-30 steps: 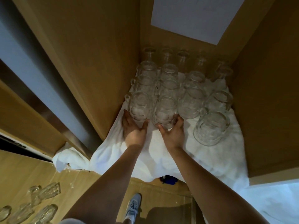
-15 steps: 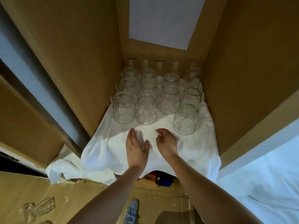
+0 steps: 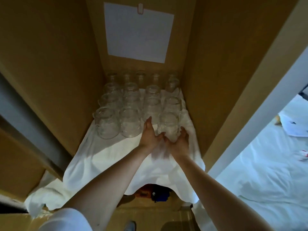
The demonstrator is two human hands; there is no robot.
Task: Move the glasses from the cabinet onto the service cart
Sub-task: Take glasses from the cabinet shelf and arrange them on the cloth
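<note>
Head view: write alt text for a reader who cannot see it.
A person's left hand and right hand flank the front right glass among rows of glasses on a white cloth inside a wooden cabinet. A white sheet hangs on its back wall.

Rearmost glasses (image 3: pixel 140 77) dim, indistinct

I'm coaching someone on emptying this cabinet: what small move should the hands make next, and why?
Probably close both palms on the front-right glass and lift it straight up. The left hand and right hand flank it, and neighbouring glasses stand close, so sliding sideways could knock them.
</note>
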